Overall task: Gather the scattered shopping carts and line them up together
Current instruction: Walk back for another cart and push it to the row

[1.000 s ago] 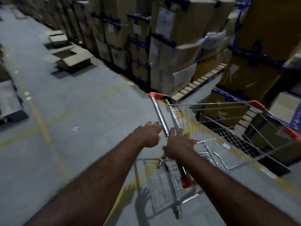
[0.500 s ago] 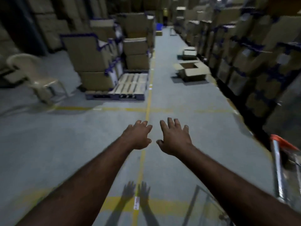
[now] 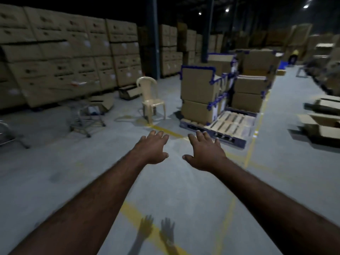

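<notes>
Here our left hand and right hand reach out in front, palms down, fingers loosely spread and gripping nothing; we judge they are held ready for a cart handle. The nearest shopping cart stands ahead to the left, before the wall of stacked cartons, well apart from our fingers. What looks like a second cart shows blurred at the left edge. A plastic chair stands between the nearest cart and the loaded pallet
</notes>
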Motion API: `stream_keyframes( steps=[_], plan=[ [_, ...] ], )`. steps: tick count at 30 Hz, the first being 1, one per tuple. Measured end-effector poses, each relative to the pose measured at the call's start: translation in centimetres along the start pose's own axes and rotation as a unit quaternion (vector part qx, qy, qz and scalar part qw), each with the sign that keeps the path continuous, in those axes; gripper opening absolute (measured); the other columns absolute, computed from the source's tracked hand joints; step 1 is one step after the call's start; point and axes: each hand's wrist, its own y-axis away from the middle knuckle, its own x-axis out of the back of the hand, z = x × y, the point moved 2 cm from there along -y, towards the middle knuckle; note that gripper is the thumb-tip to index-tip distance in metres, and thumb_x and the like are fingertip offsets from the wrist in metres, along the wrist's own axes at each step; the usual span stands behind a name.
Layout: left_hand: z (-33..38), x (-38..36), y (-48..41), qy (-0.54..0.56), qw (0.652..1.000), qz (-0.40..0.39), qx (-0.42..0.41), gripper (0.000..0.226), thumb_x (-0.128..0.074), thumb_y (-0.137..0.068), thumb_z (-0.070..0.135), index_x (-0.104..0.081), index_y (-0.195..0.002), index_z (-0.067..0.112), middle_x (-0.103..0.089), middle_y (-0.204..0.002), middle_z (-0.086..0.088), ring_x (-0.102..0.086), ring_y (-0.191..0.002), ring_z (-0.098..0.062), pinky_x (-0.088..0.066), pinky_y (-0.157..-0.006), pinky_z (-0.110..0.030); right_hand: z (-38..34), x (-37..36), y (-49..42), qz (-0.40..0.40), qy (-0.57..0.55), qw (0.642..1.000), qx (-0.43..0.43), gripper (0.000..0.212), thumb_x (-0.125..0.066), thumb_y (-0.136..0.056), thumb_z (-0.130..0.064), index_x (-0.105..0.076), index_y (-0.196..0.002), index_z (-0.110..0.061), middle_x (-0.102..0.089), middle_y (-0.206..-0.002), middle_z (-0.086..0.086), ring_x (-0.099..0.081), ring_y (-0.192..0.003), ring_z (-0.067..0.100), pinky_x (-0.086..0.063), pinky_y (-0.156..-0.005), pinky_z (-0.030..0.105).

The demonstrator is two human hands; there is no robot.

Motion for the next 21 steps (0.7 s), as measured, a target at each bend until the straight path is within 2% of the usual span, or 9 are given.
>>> stream_keyframes(
  steps=[9,15,21],
  plan=[
    [-21.3,1.4,4.0,-0.009,0.989,0.016,0.144,0.082,-0.056,-0.095,0.051,-0.014,-0.159,0.021,-0.007,-0.167,-0.005,-0.007,-0.153,-0.028,-0.025,-0.118,-0.052,-17.5,1.6,-13.0,0.022,-0.012,0.99,0.136,0.087,-0.052,-0.094,-0.063,-0.012,-0.16,-0.022,-0.009,-0.168,0.011,-0.01,-0.154,0.032,-0.017,-0.118,0.065],
    [-31.0,1.4,5.1,0.005,0.975,0.023,0.222,0.083,-0.058,-0.094,0.053,-0.016,-0.158,0.023,-0.009,-0.167,-0.006,-0.008,-0.153,-0.03,-0.025,-0.118,-0.054,-26.3,1.8,-20.2,0.029,-0.009,0.978,0.206,0.088,-0.053,-0.093,-0.064,-0.013,-0.16,-0.022,-0.01,-0.168,0.01,-0.012,-0.154,0.032,-0.019,-0.119,0.063],
    [-39.0,2.4,0.1,-0.005,0.965,0.028,0.26,0.085,-0.058,-0.094,0.051,-0.013,-0.159,0.022,-0.006,-0.168,-0.004,-0.005,-0.153,-0.029,-0.021,-0.12,-0.053,-31.9,2.1,-30.9,0.058,-0.011,0.968,0.243,0.089,-0.054,-0.092,-0.065,-0.013,-0.16,-0.023,-0.012,-0.168,0.01,-0.013,-0.153,0.031,-0.021,-0.118,0.063]
  ],
)
